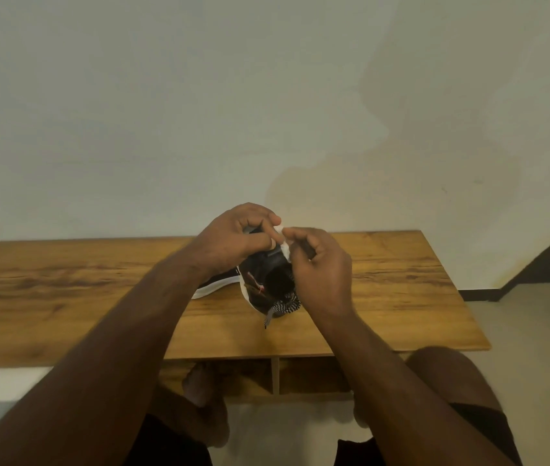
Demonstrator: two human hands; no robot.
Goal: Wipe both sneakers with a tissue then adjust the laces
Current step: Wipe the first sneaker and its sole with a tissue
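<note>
Our left hand (233, 237) grips the far end of a dark sneaker (267, 277), fingers curled over its top. Our right hand (320, 267) pinches a small white tissue (283, 243) betw. thumb and fingertips and presses it to the sneaker's upper end, just beside the left fingers. So both hands are closed around sth., neither spread wide.

The sneaker is tipped up, opening facing us, white sole edge on its left side, held over the middle of the counter (418, 297), nearer the far edge than the near one. We can't tell whether its lower end touches the wood. A black-and-white patterned lace (283, 306) hangs loose at the lower end, one tip dangling toward the near edge.

A 2nd sneaker (215, 287) lies flat on the counter just left of the first, mostly hidden behind our left wrist; only the white sole and a strip of dark upper show.

The counter is brown wood w/ an open shelf below the near edge. Plain wall (166, 112) behind, pale floor (536, 331) to the right.
</note>
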